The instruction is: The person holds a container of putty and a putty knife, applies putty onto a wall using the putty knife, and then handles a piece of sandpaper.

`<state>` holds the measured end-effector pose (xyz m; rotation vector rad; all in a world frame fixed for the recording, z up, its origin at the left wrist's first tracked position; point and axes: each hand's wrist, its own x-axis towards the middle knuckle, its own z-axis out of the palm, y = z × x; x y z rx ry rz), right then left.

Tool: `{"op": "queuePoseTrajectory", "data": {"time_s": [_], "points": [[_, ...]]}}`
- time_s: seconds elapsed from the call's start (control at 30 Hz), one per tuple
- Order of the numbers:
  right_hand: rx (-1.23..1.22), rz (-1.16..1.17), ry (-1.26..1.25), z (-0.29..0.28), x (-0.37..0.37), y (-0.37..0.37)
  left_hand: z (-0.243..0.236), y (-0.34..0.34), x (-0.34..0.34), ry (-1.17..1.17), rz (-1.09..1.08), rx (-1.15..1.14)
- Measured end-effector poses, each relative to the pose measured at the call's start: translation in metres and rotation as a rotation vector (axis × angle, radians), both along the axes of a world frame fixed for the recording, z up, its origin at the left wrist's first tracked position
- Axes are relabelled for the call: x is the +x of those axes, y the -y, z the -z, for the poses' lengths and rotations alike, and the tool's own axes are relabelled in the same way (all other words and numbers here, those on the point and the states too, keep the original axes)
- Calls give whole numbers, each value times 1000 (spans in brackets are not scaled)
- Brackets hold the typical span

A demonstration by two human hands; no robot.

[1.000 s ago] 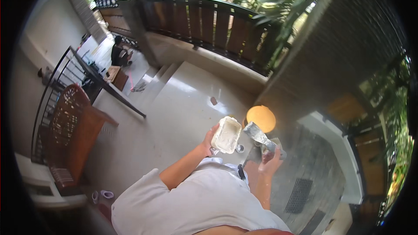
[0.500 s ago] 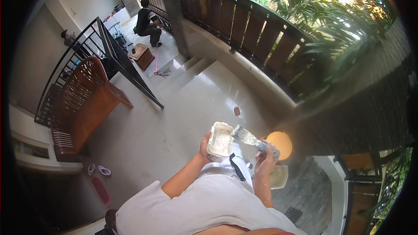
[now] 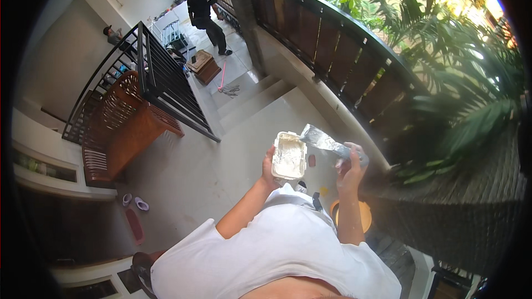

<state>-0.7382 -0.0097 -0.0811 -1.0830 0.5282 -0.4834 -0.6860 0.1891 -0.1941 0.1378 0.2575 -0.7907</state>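
Observation:
My left hand [image 3: 269, 167] grips a small white rectangular tub [image 3: 289, 158] from its left side. Whitish paste coats the tub's inside. My right hand [image 3: 350, 167] is wrapped round the grey handle of a putty knife [image 3: 324, 140]. The knife's wide blade, smeared with white, points left, its end by the tub's upper right corner; I cannot tell whether they touch. Both things are held up in front of my chest, above the floor.
Below my right forearm stands an orange bucket [image 3: 363, 217]. A wooden bench [image 3: 130, 135] and black railing [image 3: 180, 111] are at left; steps [image 3: 257, 99] lead to where a person in black [image 3: 205, 14] stands, near a mop [image 3: 228, 89]. Slippers [image 3: 142, 204] lie at left. A slatted fence [image 3: 338, 44] runs right.
The putty knife and tub have risen slightly in view, the blade still by the tub's rim. The person in black has gone from squatting to standing. My view has shifted.

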Motion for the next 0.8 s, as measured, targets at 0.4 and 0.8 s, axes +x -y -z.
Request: {"op": "queuePoseTrajectory", "data": {"time_s": [0.4,0.8], "points": [[18,1,-37,11,56,27,18,32,100,95,187,41],[28,566,200,-7,122,42,-23,137,285,179,659,45]]}}
